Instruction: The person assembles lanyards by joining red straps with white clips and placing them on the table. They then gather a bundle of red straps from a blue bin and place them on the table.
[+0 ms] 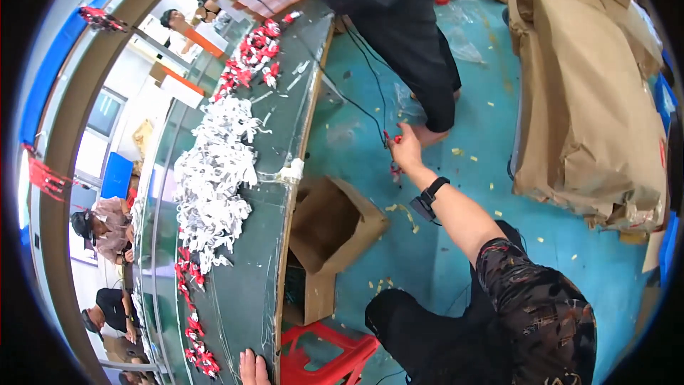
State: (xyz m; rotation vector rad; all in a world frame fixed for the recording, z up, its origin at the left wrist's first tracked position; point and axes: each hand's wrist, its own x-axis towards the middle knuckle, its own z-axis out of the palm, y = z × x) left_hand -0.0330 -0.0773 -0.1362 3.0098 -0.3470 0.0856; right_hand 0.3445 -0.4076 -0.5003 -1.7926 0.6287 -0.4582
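In the head view, the right hand (407, 151) is stretching out above the floor (484, 150), fingers closing on a small red piece (389, 140). That piece is hanging off the desk (246, 271), near another person's leg (420, 64); a dark cord (360, 103) is running up to the same spot, and whether the fingers are gripping it too is too small to tell. The left hand (254, 369) is resting at the near end of the desk, fingers fairly straight; only part of it is showing, and nothing is visible in its grasp.

As for progress, much seems to be left: a big heap of white straps (217, 171) is lying loose mid-desk, while red-and-white bundles are gathering at the far end (249, 57) and trailing along the near end (191, 299). Which of these are finished is impossible to tell. An open cardboard box (363, 228) is standing beside the desk.
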